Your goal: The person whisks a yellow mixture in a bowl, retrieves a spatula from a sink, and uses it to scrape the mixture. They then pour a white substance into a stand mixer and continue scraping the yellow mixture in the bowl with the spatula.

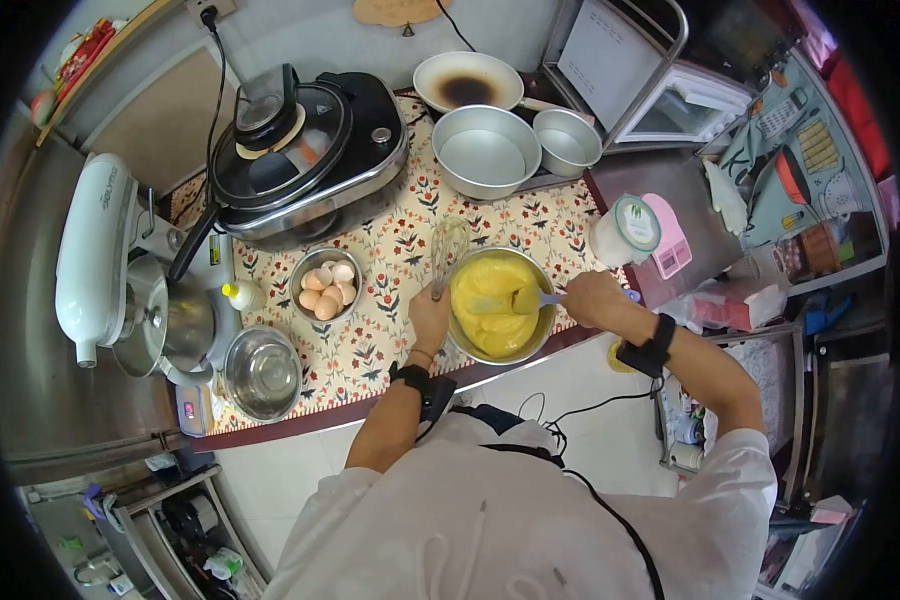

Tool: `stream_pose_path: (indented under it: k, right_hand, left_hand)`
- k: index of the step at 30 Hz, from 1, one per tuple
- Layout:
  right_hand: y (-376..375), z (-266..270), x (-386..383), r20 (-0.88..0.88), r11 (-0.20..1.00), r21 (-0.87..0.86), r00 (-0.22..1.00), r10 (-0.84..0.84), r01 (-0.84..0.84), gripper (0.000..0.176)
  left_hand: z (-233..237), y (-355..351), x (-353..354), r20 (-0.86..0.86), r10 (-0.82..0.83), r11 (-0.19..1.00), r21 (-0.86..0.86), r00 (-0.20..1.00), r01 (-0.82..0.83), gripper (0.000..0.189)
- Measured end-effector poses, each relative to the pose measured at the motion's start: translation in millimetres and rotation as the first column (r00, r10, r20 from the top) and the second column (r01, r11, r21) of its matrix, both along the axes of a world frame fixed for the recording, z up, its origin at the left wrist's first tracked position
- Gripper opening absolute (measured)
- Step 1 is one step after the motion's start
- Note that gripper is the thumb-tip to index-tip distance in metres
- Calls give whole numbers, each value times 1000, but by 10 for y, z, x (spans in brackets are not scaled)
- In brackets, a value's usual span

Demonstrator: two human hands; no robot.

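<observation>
A metal mixing bowl [547,322] of thick yellow batter [495,332] sits near the front edge of the counter. In my right hand [596,300], fingers closed round its handle, is a light purple spatula [536,298] whose blade lies in the batter. My left hand [430,318], at the bowl's left side, is closed on a wire whisk [450,247] standing with its wires up beside the rim. To the left, a small metal bowl [303,302] holds several eggshells [327,289].
A stand mixer [100,255] and an empty metal bowl [262,373] stand at left. Behind are an electric pan with lid [290,165], two round cake tins [485,150] and a stained frying pan [432,75]. A white tub [625,232] and a pink scale [673,257] stand at right.
</observation>
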State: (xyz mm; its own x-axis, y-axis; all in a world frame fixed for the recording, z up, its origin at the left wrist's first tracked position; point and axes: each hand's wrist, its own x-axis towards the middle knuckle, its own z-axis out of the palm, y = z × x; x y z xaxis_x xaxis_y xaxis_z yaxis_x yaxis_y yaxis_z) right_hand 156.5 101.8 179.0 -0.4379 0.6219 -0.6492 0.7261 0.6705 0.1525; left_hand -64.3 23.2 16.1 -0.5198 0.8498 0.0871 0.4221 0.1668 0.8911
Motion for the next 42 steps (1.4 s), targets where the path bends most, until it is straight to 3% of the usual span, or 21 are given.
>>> stream_pose_path:
  k: [2,5,7,8,9,12,13,16,20,23,26,28,30,31,34,36,37,40,42]
  right_hand:
    - [-59,168,-24,-69,999,23,997,38,-36,25]
    - [-208,-449,-62,-411,977,103,886,215,-189,24]
    - [-423,-947,-131,-287,952,84,908,305,-293,24]
    - [-533,-1027,-159,-314,987,-109,946,77,-116,23]
    - [-507,-1046,-81,-232,984,-127,968,91,-123,22]
    - [-387,-344,-49,-57,980,-177,995,78,-86,21]
    - [-294,-263,-93,34,986,-156,998,-48,52,21]
    - [-226,130,-173,-25,998,1,998,-56,56,20]
    - [-321,341,33,-257,1000,13,966,31,-29,16]
    - [-488,385,82,-489,999,19,871,48,-45,17]
    - [-621,452,0,-792,980,-183,579,-193,77,19]
    - [-698,386,-56,-840,934,-275,417,-349,229,16]
    - [-717,51,-72,-882,882,-340,216,-420,326,15]
    - [-735,-45,-111,-937,910,-254,150,-316,329,12]
    - [-737,-366,-187,-903,813,-406,-45,-428,417,15]
    - [-632,-513,-174,-786,670,-619,-324,-527,410,22]
    - [-601,-497,-191,-699,589,-713,-454,-553,380,26]
    - [-634,-293,-151,-556,582,-782,-674,-487,224,32]
    - [-645,-219,-264,-526,612,-761,-758,-386,216,31]
  left_hand:
    - [-69,12,-4,-5,21,1000,14,1000,-20,22]
    - [-174,17,5,3,22,1000,17,1000,-22,23]
    - [-187,8,23,10,26,1000,-3,1000,-26,24]
    - [-175,9,19,6,33,999,-20,999,-33,25]
    - [-165,17,4,4,42,998,-38,999,-42,25]
    - [-136,-4,-16,12,-9,998,-61,1000,10,27]
    - [-124,-3,-12,6,-11,998,-65,1000,12,27]
    - [-111,9,-8,9,12,998,-63,1000,-11,26]
    - [-145,11,-9,50,11,999,-37,999,-9,24]
    - [-168,-8,5,26,32,999,-3,999,-32,23]
    - [-127,-16,10,37,41,999,4,998,-41,23]
    - [-111,-29,12,34,29,1000,-11,999,-28,24]
    - [-152,-57,-1,-2,19,999,-36,1000,-19,26]
    - [-122,-96,13,52,38,999,-9,998,-38,27]
    - [-4,-238,53,212,68,995,51,975,-81,30]
    - [10,-314,65,317,61,993,76,947,-89,31]
    - [-42,-337,63,273,68,993,72,959,-91,30]
    - [-120,-315,46,188,82,993,67,979,-96,31]
    - [-58,-328,76,196,78,995,48,978,-89,32]
